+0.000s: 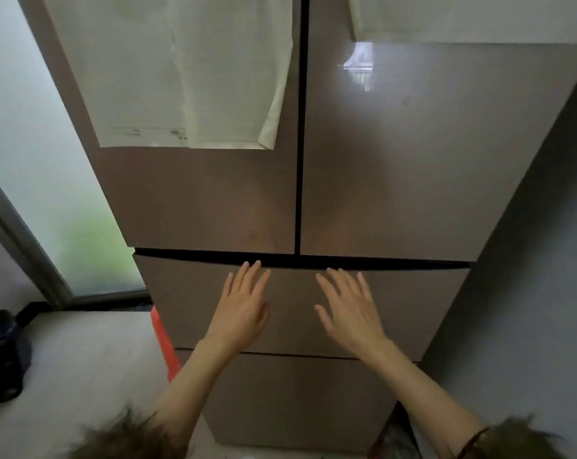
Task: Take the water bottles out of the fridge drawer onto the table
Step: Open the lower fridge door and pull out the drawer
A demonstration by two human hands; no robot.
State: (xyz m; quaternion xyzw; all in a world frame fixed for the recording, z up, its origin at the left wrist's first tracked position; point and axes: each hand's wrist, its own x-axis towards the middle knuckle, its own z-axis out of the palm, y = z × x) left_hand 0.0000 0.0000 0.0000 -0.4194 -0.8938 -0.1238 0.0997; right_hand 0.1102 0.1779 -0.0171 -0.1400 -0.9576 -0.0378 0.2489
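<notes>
A tall brown fridge fills the view, with two upper doors [396, 160] and two drawers below. The upper drawer [412, 309] is closed, or nearly so, with a dark gap along its top edge. My left hand [244, 309] and my right hand [350, 309] are spread flat in front of this drawer's face, fingertips close to the top edge, holding nothing. The lower drawer [297, 399] is closed too. No water bottles and no table are in sight.
Sheets of paper [187, 77] hang on the left fridge door and more paper [462, 18] on the right one. A frosted glass door [48, 193] stands at left. A dark bag [2, 356] lies on the floor. Something red [163, 342] leans against the fridge's left side. A grey wall [528, 293] is at right.
</notes>
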